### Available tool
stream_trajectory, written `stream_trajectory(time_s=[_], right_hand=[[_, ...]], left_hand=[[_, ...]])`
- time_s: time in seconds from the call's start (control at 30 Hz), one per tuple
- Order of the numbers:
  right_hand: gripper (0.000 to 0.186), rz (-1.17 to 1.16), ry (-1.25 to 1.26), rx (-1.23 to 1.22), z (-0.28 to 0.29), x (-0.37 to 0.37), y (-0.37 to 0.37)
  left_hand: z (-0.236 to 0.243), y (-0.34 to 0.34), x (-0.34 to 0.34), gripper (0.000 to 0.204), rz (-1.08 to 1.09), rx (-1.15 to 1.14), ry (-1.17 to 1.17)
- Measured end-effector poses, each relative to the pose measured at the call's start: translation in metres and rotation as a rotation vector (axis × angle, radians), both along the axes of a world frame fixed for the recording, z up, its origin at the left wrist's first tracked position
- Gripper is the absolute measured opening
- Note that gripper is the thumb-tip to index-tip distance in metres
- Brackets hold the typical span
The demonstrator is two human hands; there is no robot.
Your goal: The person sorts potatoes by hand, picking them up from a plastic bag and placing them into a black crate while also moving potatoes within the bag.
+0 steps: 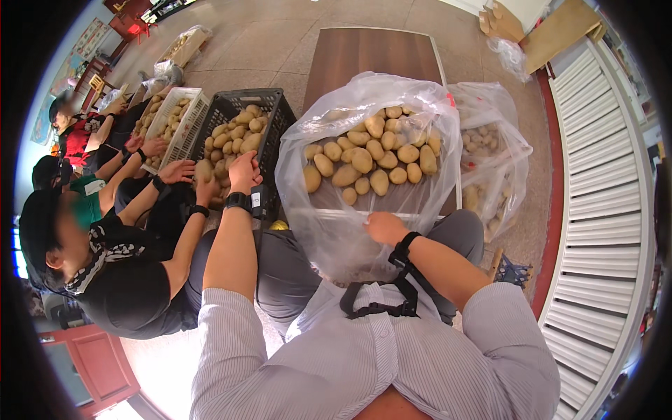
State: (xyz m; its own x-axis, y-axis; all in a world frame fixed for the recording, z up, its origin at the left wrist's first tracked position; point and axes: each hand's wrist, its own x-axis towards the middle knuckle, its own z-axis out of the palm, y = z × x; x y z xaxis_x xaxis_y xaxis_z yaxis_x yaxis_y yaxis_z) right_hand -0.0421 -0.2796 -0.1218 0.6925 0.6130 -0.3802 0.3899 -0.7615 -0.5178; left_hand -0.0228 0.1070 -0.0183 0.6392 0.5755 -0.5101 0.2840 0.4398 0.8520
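My left hand [244, 172] is over the near right side of a black plastic crate [278, 117] of potatoes. Its fingers are curled, and what they hold, if anything, is hidden. Just beyond them is a yellowish potato [250, 143]; I cannot tell whether they touch it. At the near edge of a brown table, my right hand [386, 228] is closed on the loose plastic of a large clear bag [308, 234]. The bag lies spread wide on the tabletop, with a pile of potatoes [362, 160] showing inside.
The brown table [371, 59] extends away under the bag. Right of it stands another clear bag [493, 164] of potatoes. A co-worker's hands [189, 175] reach into the black crate from the left. Beyond is a white crate [189, 122]. A white radiator [595, 210] lines the right.
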Motion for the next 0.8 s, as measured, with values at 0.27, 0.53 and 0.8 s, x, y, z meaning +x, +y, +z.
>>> stream_trajectory(time_s=[0.27, 0.53, 0.8], right_hand=[[0.044, -0.134, -0.191, 0.061, 0.067, 0.015, 0.022], [0.052, -0.159, -0.378, 0.018, 0.07, 0.042, 0.014], [0.057, -0.096, -0.358, -0.082, 0.06, 0.049, 0.024]], left_hand=[[0.016, -0.003, -0.012, 0.015, -0.068, 0.037, 0.031], [0.033, -0.054, -0.004, 0.023, -0.099, 0.114, -0.041], [0.045, -0.061, -0.006, 0.018, -0.18, 0.198, -0.058]])
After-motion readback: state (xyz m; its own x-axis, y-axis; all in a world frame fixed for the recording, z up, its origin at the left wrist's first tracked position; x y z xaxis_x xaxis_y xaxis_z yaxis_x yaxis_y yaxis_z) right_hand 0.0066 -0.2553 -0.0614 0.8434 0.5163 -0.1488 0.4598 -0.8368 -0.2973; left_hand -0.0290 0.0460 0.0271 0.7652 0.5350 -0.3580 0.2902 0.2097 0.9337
